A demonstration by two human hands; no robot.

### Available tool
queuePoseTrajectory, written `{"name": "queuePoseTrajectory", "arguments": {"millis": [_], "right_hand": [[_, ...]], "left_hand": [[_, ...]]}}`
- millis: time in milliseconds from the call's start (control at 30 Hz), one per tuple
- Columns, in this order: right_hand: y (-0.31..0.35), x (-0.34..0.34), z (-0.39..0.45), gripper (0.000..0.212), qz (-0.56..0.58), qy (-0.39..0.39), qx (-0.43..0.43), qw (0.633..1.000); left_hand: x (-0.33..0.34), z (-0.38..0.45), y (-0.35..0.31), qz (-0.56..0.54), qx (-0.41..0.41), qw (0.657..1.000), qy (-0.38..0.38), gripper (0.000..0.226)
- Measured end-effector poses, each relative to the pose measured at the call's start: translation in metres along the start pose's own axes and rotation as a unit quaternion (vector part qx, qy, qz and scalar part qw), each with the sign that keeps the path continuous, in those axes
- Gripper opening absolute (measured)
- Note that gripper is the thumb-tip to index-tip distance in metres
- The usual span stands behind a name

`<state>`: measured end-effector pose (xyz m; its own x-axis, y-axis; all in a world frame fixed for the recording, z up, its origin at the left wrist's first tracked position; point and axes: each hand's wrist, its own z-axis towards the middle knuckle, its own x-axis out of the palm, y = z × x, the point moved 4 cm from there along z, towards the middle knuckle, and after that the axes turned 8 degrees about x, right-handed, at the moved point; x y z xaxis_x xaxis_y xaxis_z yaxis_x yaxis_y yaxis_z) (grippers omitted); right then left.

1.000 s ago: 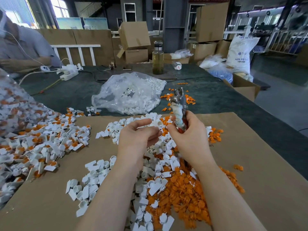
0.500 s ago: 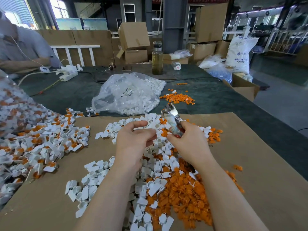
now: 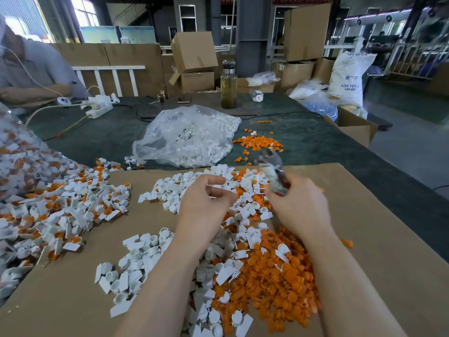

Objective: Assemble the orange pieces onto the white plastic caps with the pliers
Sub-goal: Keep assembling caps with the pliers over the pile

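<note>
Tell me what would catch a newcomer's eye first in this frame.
The heap of orange pieces near the bottom centre on the brown cardboard sheet, mixed with white plastic caps. Above it, the right hand grips blurred pliers, and the left hand curls its fingers beside them. A clear bag of caps lies behind.

Glass bottle upright on green table; power strip; cardboard boxes behind.
</note>
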<state>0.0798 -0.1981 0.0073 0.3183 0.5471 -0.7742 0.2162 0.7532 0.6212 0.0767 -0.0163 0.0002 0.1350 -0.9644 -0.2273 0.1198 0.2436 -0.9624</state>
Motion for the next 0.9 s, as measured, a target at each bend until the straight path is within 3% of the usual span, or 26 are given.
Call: {"name": "queuePoseTrajectory", "arguments": {"millis": [133, 300, 433, 600, 667, 800, 900], "right_hand": [[-0.039, -0.029, 0.003, 0.017, -0.126, -0.053, 0.158, 0.978], [-0.051, -0.038, 0.002, 0.023, -0.065, -0.055, 0.211, 0.974], [-0.053, -0.038, 0.001, 0.012, -0.066, -0.058, 0.209, 0.974], [-0.058, -0.036, 0.007, 0.019, -0.085, -0.09, 0.209, 0.97], [-0.056, -0.033, 0.009, 0.013, -0.121, -0.085, 0.194, 0.97], [-0.036, -0.007, 0.012, 0.009, -0.069, 0.037, 0.086, 0.993], [-0.021, 0.013, 0.009, 0.011, -0.085, 0.097, 0.026, 0.991]], "left_hand": [[-0.009, 0.003, 0.006, 0.017, -0.005, 1.0, -0.014, 0.02], [-0.017, 0.006, 0.008, 0.032, -0.004, 0.999, -0.035, 0.015], [-0.019, 0.007, 0.009, 0.044, -0.004, 0.999, -0.029, 0.014], [-0.02, 0.008, 0.01, 0.051, -0.002, 0.998, -0.031, 0.014], [-0.021, 0.008, 0.011, 0.071, 0.001, 0.997, -0.035, 0.013], [-0.026, 0.01, 0.014, 0.149, 0.013, 0.988, -0.038, 0.008], [-0.027, 0.01, 0.015, 0.224, 0.023, 0.974, -0.021, 0.006]]}}
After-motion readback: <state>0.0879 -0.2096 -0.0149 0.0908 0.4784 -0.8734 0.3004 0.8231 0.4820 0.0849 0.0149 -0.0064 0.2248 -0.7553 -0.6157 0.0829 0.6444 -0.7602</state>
